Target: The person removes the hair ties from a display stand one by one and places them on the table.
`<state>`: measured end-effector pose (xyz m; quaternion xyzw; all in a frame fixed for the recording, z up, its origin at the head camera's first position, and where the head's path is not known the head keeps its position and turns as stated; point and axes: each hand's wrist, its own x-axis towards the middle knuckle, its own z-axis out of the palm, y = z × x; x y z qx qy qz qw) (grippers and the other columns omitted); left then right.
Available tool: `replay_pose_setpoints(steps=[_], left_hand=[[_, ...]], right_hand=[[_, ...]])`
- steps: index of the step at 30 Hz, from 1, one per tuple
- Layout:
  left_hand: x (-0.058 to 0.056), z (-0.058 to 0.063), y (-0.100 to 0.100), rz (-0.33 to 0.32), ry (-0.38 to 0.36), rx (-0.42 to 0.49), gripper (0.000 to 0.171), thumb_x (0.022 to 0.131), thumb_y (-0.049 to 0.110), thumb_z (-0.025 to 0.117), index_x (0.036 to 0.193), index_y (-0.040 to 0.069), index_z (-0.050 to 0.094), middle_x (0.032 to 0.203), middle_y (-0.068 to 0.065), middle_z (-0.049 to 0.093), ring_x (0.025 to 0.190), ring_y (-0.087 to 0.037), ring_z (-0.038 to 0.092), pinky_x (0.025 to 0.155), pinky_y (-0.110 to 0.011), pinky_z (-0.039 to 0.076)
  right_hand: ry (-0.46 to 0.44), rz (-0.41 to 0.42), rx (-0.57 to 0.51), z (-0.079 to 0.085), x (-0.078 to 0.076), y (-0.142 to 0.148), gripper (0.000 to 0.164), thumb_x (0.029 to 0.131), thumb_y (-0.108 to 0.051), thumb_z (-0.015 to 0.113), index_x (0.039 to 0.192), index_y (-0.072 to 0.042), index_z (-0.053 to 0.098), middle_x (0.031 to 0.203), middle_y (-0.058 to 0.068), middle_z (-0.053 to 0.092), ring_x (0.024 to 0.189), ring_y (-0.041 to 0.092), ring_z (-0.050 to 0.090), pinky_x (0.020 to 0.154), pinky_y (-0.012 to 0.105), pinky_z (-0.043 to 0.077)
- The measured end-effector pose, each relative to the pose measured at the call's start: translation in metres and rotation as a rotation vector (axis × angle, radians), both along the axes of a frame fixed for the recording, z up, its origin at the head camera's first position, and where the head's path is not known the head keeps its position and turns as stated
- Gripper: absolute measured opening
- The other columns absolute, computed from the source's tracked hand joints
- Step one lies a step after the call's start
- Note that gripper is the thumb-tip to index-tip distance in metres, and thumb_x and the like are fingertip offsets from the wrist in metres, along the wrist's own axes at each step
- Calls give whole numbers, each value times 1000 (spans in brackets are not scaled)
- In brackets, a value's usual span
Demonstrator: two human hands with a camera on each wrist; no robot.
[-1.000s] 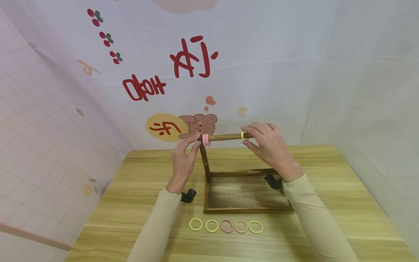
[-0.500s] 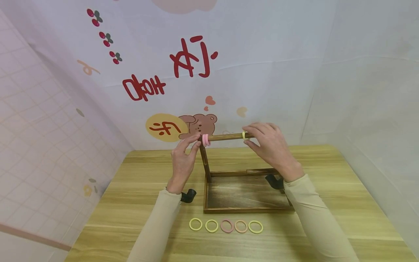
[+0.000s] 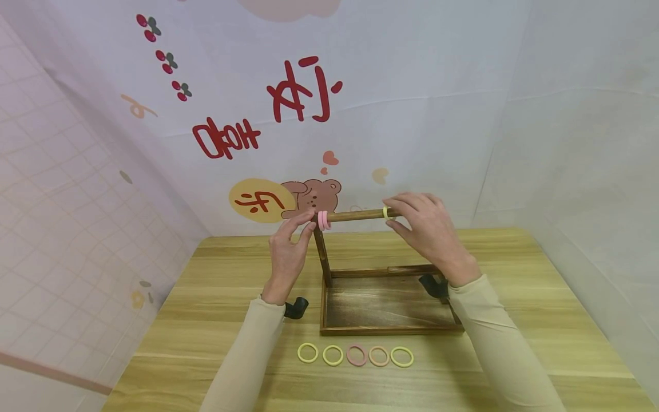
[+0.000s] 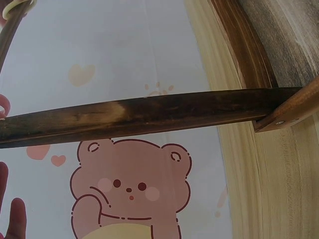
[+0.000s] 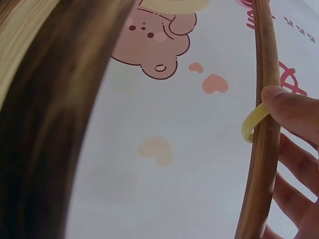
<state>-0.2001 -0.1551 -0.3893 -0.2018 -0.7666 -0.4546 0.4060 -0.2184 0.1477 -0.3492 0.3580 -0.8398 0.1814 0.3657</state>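
Observation:
A dark wooden stand has an upright post and a round bar across its top. My left hand grips the bar's left end by the post, thumb and forefinger on either side. Pink rings hang on the bar beside those fingertips. On the right part of the bar is a yellow ring, which encircles it. My right hand pinches this ring, with the thumb on it in the right wrist view. The far right end of the bar is hidden behind that hand.
Several loose rings lie in a row in front of the stand: yellow, a dark pink ring and an orange one. The stand's shallow tray base rests on the wooden table. Behind rises a printed wall cloth.
My right hand has shifted slightly to the right along the bar, and the yellow ring has moved with it. The left hand and the pink rings stay in place.

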Motion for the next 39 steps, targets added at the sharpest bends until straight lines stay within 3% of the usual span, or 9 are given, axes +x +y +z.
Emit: replay_pose_setpoints(steps=[22,39], left_hand=[[0,-1,0,-1,-4,-9,23,93,4,76,116,0,77,120,-14,75,113,-31,71,99,-50,54],[-1,-1,0,-2,-5,-2,23,93,4,76,116,0,77,118,-18,75,113,-32,71,99,-51,54]], right_hand=[[-25,-22,-5,0,0,7,49,82,-13,89,127,-6,72,122,12,72,116,36,64,102,59,46],[-16,-25,-20,0,-1,13,48,81,-11,90,126,-6,72,121,13,72,114,36,65,100,59,46]])
